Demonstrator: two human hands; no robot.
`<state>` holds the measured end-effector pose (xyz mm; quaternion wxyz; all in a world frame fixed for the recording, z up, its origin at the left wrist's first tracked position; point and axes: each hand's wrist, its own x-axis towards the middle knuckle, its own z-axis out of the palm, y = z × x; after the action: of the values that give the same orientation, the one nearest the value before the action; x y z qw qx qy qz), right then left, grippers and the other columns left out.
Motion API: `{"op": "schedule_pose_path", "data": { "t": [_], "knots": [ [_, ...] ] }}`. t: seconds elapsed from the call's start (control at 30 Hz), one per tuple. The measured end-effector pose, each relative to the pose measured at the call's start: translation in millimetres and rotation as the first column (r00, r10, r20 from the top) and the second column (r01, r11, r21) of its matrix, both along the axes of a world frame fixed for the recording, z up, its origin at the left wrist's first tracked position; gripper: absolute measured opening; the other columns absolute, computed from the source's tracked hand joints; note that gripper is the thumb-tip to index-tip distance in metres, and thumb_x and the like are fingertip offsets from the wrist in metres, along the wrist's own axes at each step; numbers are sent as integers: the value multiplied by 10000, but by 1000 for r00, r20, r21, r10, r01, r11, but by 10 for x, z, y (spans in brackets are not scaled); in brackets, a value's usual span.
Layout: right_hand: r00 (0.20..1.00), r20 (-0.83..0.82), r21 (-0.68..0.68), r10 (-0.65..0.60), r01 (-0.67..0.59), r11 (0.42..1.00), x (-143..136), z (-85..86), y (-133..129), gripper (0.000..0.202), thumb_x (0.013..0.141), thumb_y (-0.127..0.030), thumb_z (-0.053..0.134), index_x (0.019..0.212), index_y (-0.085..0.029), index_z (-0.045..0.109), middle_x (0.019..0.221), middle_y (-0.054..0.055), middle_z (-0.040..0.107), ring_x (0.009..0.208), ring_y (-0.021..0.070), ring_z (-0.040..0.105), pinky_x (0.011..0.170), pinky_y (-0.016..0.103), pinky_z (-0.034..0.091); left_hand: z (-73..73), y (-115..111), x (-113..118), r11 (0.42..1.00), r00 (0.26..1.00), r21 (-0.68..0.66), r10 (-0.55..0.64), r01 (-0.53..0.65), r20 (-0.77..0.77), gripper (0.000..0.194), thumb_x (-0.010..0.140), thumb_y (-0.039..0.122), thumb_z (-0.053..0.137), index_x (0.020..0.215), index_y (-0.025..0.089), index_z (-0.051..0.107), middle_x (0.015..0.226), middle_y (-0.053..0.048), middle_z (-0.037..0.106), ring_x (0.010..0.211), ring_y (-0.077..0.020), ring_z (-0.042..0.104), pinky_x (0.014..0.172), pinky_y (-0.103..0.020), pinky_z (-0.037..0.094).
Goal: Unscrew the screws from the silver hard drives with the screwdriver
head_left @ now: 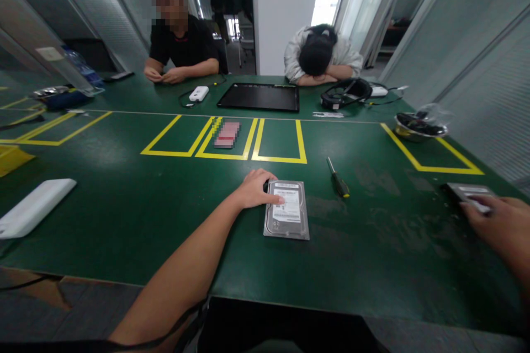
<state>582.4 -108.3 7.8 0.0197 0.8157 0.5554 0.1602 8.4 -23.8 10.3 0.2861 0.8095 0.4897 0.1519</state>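
Note:
A silver hard drive [290, 226] with a white label lies flat on the green table in front of me. My left hand [256, 188] grips its far left corner, thumb on the label and fingers over the far edge. At the far right, my right hand [503, 220] closes on a second hard drive [466, 190]; that hand is slightly blurred and partly covers the drive. Between the two drives lies a screwdriver [339, 181] with a dark handle and yellow end, its shaft pointing away from me.
Yellow tape outlines [279, 159] mark the green table [186, 220]; a pinkish card-like item [227, 135] lies in one. Beyond are a black panel [259, 97], cables, a headset-like device [345, 92] and a metal bowl [420, 127]. A white case [37, 207] lies left. Two people sit opposite.

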Motion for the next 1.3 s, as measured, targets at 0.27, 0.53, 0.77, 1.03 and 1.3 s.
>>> {"op": "schedule_pose_path", "data": {
  "t": [0.27,0.53,0.77,1.03,1.3],
  "knots": [
    [994,-9,-275,105,-103,956,-308,-123,36,564,986,-374,246,1280,-74,623,1266,224,625,1096,332,627,964,399,479,-4,-3,-1,1000,1000,10,-1,1,7,747,616,725,713,1172,232,638,1155,-74,584,1111,-317,497,992,-465,393],
    [992,-5,-161,125,-124,979,-460,-136,-99,511,987,-334,245,1209,-101,642,1155,205,641,1029,345,624,881,425,512,-15,5,2,1000,1000,18,-1,1,7,734,612,710,725,1160,228,644,1133,-72,587,1093,-307,499,986,-452,395],
    [999,9,-199,47,-45,979,-591,-26,25,555,992,-367,185,1247,-95,595,1254,236,592,1058,383,622,847,453,519,11,-10,17,1000,1000,14,10,-10,3,707,621,670,747,1156,218,650,1129,-73,588,1086,-298,501,988,-441,395],
    [997,-11,-206,72,-73,976,-585,-37,45,511,967,-256,240,1188,-82,667,1168,235,640,1020,353,639,857,417,515,32,-18,25,1000,1000,-2,14,-14,11,697,617,662,754,1150,225,649,1134,-74,588,1095,-305,500,996,-455,393],
    [999,-42,-229,-7,-3,974,-568,-21,-21,522,967,-271,211,1204,-128,654,1231,199,627,1072,358,618,826,424,510,14,-2,20,1000,1000,2,9,-9,6,696,624,674,740,1149,228,648,1134,-70,592,1088,-301,500,996,-454,390]
  ]
}}
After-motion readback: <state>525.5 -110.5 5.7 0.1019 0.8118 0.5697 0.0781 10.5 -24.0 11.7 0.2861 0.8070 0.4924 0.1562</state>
